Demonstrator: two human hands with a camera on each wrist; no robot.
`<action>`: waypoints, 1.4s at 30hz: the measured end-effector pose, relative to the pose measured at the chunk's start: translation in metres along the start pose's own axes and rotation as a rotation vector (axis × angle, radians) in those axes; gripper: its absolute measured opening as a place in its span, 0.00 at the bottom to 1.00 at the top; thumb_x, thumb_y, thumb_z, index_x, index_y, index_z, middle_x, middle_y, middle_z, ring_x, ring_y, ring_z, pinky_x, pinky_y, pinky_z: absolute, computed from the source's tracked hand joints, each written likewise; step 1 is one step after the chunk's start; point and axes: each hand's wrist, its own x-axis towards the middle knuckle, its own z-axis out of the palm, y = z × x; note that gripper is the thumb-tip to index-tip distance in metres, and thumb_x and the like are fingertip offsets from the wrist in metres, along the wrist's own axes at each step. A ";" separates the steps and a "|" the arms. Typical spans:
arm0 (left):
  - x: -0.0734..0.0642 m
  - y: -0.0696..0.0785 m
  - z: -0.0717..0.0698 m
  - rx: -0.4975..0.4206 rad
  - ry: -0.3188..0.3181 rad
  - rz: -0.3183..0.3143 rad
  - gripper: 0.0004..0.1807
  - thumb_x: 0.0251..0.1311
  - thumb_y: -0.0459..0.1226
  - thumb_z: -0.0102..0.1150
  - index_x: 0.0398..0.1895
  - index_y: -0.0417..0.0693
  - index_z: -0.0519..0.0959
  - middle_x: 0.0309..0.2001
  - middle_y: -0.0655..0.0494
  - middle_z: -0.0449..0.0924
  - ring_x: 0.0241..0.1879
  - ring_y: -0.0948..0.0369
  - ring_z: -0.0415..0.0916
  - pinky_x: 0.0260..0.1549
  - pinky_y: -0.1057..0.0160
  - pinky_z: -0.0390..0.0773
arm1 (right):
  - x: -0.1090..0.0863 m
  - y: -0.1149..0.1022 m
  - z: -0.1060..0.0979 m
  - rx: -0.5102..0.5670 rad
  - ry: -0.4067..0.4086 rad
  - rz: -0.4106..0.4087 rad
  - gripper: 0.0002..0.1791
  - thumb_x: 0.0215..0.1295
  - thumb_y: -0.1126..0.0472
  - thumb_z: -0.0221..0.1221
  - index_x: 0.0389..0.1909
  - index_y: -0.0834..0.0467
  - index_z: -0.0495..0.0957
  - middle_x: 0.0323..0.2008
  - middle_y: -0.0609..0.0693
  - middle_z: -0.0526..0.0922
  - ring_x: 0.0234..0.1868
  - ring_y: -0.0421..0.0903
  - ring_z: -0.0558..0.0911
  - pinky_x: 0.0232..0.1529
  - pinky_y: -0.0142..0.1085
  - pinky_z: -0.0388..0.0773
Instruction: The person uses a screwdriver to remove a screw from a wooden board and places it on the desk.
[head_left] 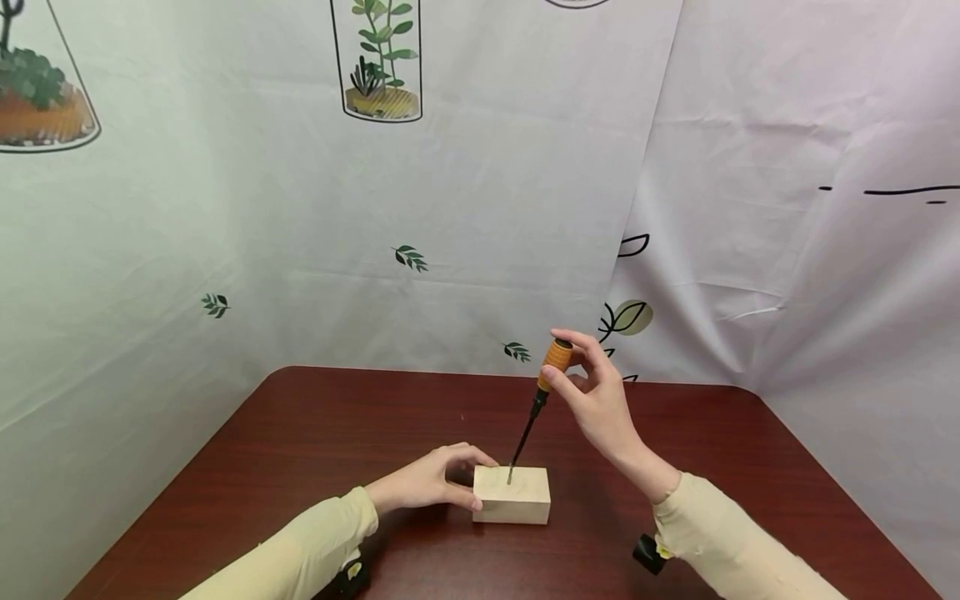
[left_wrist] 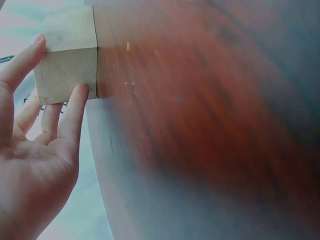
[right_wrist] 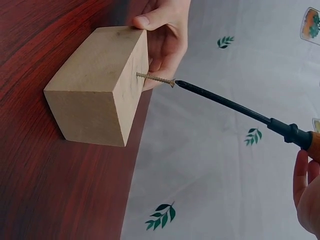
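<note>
A pale wooden block (head_left: 512,512) lies on the table, and a screw (right_wrist: 156,78) stands partly sunk in its top face. My left hand (head_left: 431,482) grips the block's left end, thumb at the near side and fingers at the far side. My right hand (head_left: 600,400) holds a screwdriver (head_left: 556,363) by its orange handle, with the thumb on the side and a finger over the butt end. The dark shaft slants down to the left. In the right wrist view the screwdriver's tip meets the screw head, and shaft and screw form a slight angle.
The dark red wooden table (head_left: 337,417) has rounded far corners. Behind it hangs a white cloth (head_left: 487,183) printed with leaves and plant jars. Dark wrist devices (head_left: 649,554) sit under both pale yellow sleeves (head_left: 720,525).
</note>
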 end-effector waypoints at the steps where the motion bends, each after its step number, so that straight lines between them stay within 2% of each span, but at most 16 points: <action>1: 0.000 0.000 0.000 0.000 0.000 0.001 0.26 0.53 0.46 0.73 0.57 0.60 0.78 0.53 0.60 0.79 0.48 0.68 0.72 0.52 0.65 0.71 | 0.000 0.000 0.000 0.001 -0.001 0.002 0.28 0.66 0.69 0.61 0.66 0.54 0.69 0.45 0.50 0.76 0.41 0.38 0.80 0.39 0.32 0.84; 20: 0.001 -0.002 0.000 -0.016 -0.012 0.000 0.26 0.54 0.46 0.72 0.57 0.60 0.78 0.54 0.59 0.79 0.49 0.68 0.72 0.52 0.65 0.72 | -0.002 -0.004 0.002 -0.003 -0.015 -0.022 0.27 0.66 0.69 0.61 0.65 0.54 0.70 0.46 0.49 0.75 0.42 0.38 0.80 0.38 0.33 0.84; 28: 0.000 0.001 -0.001 -0.013 -0.013 0.000 0.26 0.54 0.46 0.72 0.58 0.59 0.78 0.54 0.58 0.79 0.48 0.68 0.72 0.52 0.65 0.72 | -0.001 -0.006 0.002 0.008 -0.012 0.010 0.29 0.65 0.68 0.62 0.66 0.52 0.69 0.44 0.52 0.74 0.32 0.41 0.85 0.37 0.34 0.84; 36: -0.001 0.004 -0.001 -0.004 -0.011 -0.005 0.26 0.53 0.45 0.73 0.57 0.58 0.78 0.53 0.58 0.79 0.48 0.68 0.73 0.52 0.65 0.72 | 0.000 -0.007 0.001 -0.062 -0.001 -0.003 0.28 0.64 0.66 0.64 0.64 0.49 0.72 0.47 0.50 0.73 0.32 0.39 0.82 0.31 0.31 0.82; 42: 0.000 0.002 -0.001 -0.005 -0.012 -0.008 0.26 0.54 0.46 0.72 0.57 0.60 0.78 0.53 0.59 0.79 0.48 0.67 0.73 0.51 0.65 0.73 | 0.000 -0.008 0.001 -0.059 -0.003 0.012 0.26 0.65 0.65 0.64 0.63 0.50 0.72 0.47 0.49 0.73 0.31 0.39 0.81 0.31 0.31 0.82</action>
